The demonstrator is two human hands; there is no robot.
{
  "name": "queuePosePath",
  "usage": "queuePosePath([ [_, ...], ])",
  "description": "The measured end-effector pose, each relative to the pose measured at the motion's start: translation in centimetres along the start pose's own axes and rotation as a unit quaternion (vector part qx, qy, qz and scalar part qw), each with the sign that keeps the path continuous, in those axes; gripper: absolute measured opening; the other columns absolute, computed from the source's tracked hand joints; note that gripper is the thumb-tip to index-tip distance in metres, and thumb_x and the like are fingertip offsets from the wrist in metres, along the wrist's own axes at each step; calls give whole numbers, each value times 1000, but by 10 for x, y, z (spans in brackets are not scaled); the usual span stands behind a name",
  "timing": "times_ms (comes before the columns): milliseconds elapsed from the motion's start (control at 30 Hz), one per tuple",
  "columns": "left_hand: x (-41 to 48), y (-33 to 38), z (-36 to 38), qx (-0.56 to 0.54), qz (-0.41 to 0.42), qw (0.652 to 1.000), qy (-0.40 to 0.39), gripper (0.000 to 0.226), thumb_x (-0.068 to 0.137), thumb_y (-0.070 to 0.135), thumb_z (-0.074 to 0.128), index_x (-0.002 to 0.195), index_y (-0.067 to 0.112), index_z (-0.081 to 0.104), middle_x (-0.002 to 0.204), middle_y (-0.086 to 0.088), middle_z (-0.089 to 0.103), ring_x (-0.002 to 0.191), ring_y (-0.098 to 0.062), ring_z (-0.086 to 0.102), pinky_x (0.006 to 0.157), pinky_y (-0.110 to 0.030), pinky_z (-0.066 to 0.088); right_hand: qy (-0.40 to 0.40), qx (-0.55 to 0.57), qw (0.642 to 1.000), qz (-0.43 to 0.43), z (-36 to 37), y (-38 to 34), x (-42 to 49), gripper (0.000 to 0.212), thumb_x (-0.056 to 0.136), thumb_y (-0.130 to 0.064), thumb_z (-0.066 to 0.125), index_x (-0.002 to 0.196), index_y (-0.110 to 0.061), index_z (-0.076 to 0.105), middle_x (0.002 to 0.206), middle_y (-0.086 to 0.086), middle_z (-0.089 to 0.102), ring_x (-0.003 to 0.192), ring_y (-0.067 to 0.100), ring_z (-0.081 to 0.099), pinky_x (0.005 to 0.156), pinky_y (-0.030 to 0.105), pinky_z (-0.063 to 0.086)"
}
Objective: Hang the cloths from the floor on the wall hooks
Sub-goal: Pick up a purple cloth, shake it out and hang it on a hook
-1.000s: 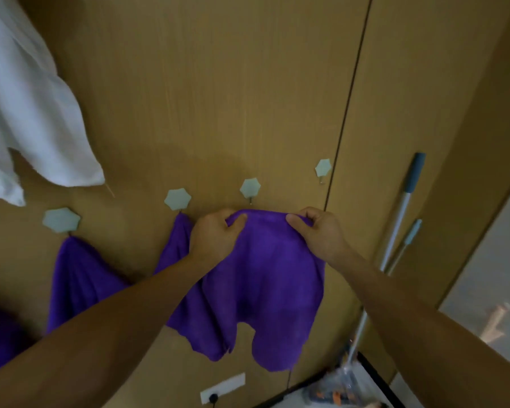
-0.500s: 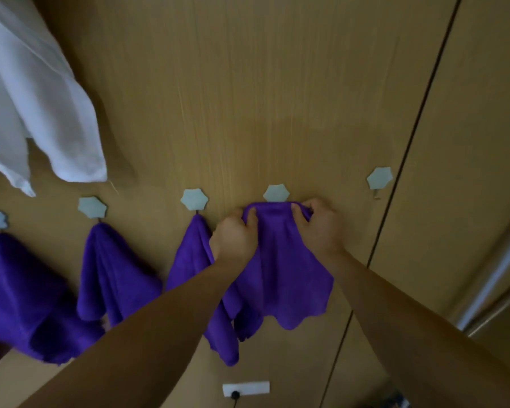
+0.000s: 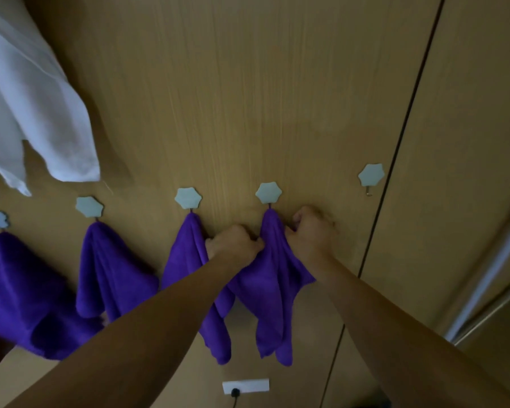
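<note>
On the wood wall panel (image 3: 248, 98), head view, the only one you have: the purple cloth (image 3: 273, 278) hangs by its bunched top from the fourth hook (image 3: 268, 192) and droops toward the wall socket (image 3: 245, 386). Your left hand (image 3: 233, 245) is clenched on the cloth's left fold just below the hook. Your right hand (image 3: 308, 234) pinches the right fold at about the same height; it's blurred, so I can't tell how much fabric it has. My read: the cloth looks caught on the hook, but the hook tip is buried in fabric, so confirm before letting go. Tug down lightly and evenly, not out from the wall; these look like stick-on hooks and an outward pull could peel one. Release one hand at a time and watch for slip. Don't drag the neighbouring cloth (image 3: 189, 260) on the third hook (image 3: 188, 198); your left wrist sits right against it. The free hook (image 3: 371, 174) is to the right, just beside the panel seam (image 3: 390, 172). The floor isn't in view.
</note>
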State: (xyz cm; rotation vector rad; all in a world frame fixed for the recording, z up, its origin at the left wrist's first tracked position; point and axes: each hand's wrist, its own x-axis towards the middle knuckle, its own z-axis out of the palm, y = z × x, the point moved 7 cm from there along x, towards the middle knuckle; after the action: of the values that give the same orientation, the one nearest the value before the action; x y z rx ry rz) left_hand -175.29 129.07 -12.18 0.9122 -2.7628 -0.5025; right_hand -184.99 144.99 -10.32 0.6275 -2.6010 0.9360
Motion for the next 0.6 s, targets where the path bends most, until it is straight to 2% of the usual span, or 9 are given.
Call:
queuePosePath([
  [67,-14,8,-10,81,42,989,117,37,83,52,52,105,22,56,101,-1,61,105,-25,53,92,-47,37,57,-79,994,-45,-5,-4,-10,28,80,-31,65,107,-23,61,107,0,58,103,23,51,87,38,40],
  [133,-26,17,-16,75,119,968,207,37,85,39,55,113,16,50,109,-6,55,105,-27,51,87,-39,39,99,-42,990,-90,-10,-9,-19,28,82,-20,64,109,-18,64,108,6,56,103,27,51,85,39,42],
  [167,-29,21,-18,29,165,961,222,37,85,32,55,117,13,50,110,-8,54,103,-27,52,84,-34,38,108,3,987,-115,-12,-11,-22,27,82,-14,63,110,-14,65,107,8,57,100,27,53,83,39,45],
  [267,-30,32,-14,-127,252,945,167,55,82,19,56,134,8,46,123,-11,51,110,-24,51,87,-22,35,53,112,978,-170,-4,-20,-28,36,84,-10,59,120,-10,61,112,7,58,98,20,56,83,33,49],
  [367,-31,35,-6,-138,271,941,151,68,82,24,61,144,10,36,133,-9,46,118,-19,48,92,-21,36,-40,138,975,-171,15,-22,-31,51,88,-12,58,139,-11,48,127,5,55,112,17,54,93,28,45],
  [467,-26,32,2,-144,238,951,133,74,79,26,67,144,17,33,127,-3,50,114,-16,49,89,-25,43,-88,190,970,-122,26,-16,-32,55,91,-13,58,143,-16,41,127,2,60,112,17,58,96,33,47],
  [533,-21,32,5,-209,191,955,91,72,78,20,69,140,20,34,114,3,58,103,-15,57,83,-30,49,-85,214,969,-86,28,-15,-30,50,91,-11,56,139,-19,46,118,0,65,104,17,62,91,34,49],
  [600,-18,32,10,-274,165,946,43,69,78,9,68,139,17,36,104,7,61,97,-14,62,80,-28,50,-99,213,970,-57,31,-15,-27,47,88,-9,55,133,-22,50,111,-3,67,99,15,63,87,32,49],
])
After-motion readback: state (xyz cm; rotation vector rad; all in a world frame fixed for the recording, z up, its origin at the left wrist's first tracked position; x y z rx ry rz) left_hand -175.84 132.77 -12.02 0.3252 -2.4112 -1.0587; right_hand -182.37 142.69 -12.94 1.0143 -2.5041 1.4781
